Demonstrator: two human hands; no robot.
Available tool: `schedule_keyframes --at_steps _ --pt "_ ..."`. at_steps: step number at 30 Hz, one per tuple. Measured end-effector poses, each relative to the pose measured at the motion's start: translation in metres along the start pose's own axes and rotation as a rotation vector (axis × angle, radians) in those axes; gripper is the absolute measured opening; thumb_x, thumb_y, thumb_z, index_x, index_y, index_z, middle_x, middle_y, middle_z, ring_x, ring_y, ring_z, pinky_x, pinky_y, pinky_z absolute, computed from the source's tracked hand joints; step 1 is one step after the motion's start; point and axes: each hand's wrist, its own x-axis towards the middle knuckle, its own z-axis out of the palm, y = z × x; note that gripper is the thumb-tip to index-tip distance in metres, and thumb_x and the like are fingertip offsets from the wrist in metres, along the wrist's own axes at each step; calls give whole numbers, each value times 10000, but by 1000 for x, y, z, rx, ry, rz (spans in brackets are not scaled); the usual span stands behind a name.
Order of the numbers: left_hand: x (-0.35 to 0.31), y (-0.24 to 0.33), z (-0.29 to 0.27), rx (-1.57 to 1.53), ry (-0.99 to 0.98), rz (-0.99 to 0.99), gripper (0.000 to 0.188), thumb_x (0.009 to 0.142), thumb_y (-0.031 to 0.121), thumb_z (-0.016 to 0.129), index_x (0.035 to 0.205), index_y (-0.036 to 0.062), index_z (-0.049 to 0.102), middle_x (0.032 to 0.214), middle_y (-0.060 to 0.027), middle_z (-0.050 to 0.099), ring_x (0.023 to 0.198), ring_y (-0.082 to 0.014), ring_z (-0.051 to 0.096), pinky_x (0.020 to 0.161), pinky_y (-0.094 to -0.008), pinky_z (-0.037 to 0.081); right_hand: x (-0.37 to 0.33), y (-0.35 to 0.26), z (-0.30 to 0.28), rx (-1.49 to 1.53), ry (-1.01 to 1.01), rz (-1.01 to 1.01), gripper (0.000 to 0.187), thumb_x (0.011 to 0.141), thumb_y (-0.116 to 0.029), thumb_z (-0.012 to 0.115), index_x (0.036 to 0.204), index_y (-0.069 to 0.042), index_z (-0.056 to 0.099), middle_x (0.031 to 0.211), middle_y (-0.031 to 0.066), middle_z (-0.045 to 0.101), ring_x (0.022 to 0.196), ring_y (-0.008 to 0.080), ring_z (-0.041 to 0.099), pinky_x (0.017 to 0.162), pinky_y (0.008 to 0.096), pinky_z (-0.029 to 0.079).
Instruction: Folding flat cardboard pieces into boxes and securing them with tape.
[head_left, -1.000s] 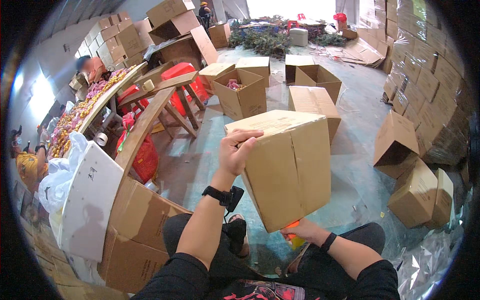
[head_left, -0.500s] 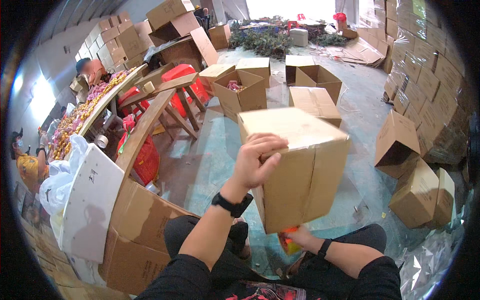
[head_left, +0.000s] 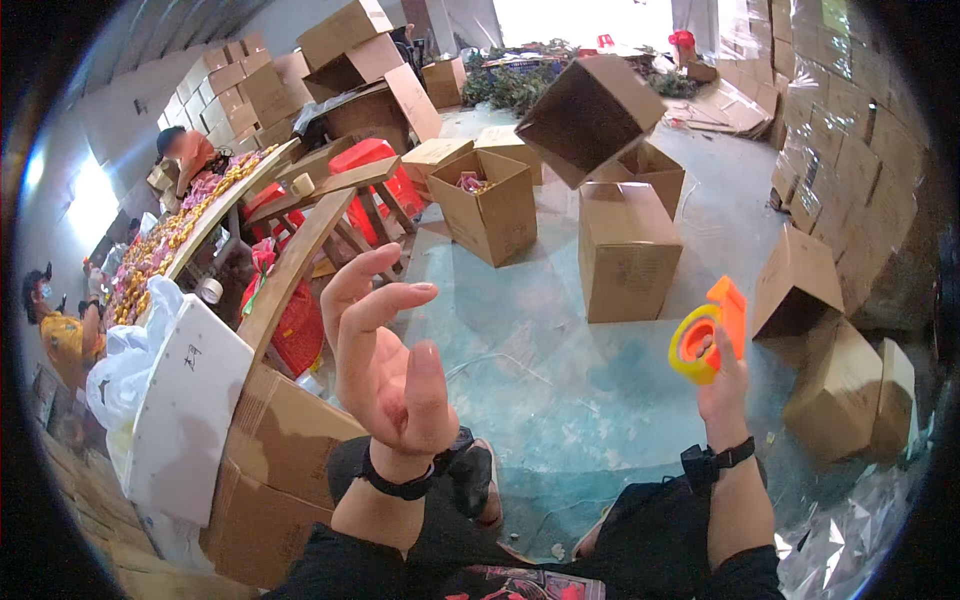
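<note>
My left hand [head_left: 390, 360] is raised before me with its fingers apart and nothing in it. In my right hand [head_left: 725, 385], farther right, is an orange tape dispenser with a yellow roll [head_left: 697, 345]. Beyond both hands, a cardboard box [head_left: 590, 115] hangs tilted in mid-air, touched by neither hand, its dark open side facing me. Below it on the floor stands a closed carton [head_left: 630, 255]. An open carton with some pink and yellow things inside [head_left: 485, 210] stands to its left.
Wooden benches [head_left: 310, 250] and a long table heaped with small yellow and pink items [head_left: 200, 215] run along the left, with two people there. A white board [head_left: 185, 410] leans near my left. Cartons lie tipped at right [head_left: 795, 285], before wrapped stacks [head_left: 850, 180].
The box that my left hand was on has left it and flown forward, turning over. My left hand is now open. My right hand has risen to the right with the tape dispenser.
</note>
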Motion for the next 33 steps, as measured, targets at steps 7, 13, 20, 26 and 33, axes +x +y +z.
schedule_keyframes --at_steps 7,13,20,26,33 --pt "8 13 11 -19 -35 5 261 750 141 561 938 -19 645 1176 -244 547 1115 -300 498 999 -414 358 -6 17 -17 -28 124 238 237 864 -230 725 988 -57 621 861 18 645 739 120 623 691 277 517" --pt "4 13 17 5 -101 48 254 747 134 567 939 -6 658 1168 -229 551 1098 -297 499 989 -406 369 -2 21 -18 -70 64 199 254 858 -236 735 990 -53 618 873 19 641 755 115 620 708 270 507" --pt "19 -4 -3 189 -135 8 235 799 80 522 983 -11 635 1192 -199 555 1129 -288 501 1018 -407 351 -3 22 -25 -57 81 251 257 860 -241 734 999 -55 622 883 15 640 779 118 624 727 277 509" --pt "28 -89 -74 928 -248 -11 303 829 146 582 1117 52 589 1284 -231 483 1219 -361 452 1044 -473 331 -6 22 -12 -15 120 249 239 865 -220 727 999 -57 616 899 26 639 786 124 629 710 282 515" --pt "-42 -167 -279 1914 -467 -759 842 822 428 650 1449 -8 295 1484 -360 191 1374 -517 210 1097 -624 196 -8 16 -19 6 100 314 296 862 -218 726 1067 -41 605 892 28 628 776 137 626 709 298 519"
